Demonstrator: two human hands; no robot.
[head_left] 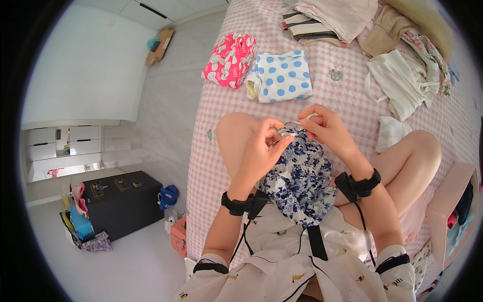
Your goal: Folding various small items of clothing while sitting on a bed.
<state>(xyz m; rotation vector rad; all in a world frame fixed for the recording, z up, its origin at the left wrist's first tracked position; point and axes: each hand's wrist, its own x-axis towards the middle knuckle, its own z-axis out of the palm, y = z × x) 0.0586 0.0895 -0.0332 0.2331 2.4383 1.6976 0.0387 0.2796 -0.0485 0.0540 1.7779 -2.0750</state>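
Observation:
Across my lap lies a white garment with a blue floral print [302, 176], bunched and crumpled. My left hand [264, 148] pinches its gathered upper edge near a bit of white trim. On the other side, my right hand [329, 128] grips the same edge between thumb and fingers, a short way from the left. The garment hangs from both hands towards my body. Just beyond them are a folded white cloth with blue dots [284, 76] and a folded pink cloth with white rabbit figures [230, 60].
I sit on a bed with a pink checked sheet [211, 166]. More clothes, including a white strappy top [400, 83], are piled at the far right. A pink storage box [436, 216] with clothes stands at the right. On the floor at left is a black cabinet [126, 204].

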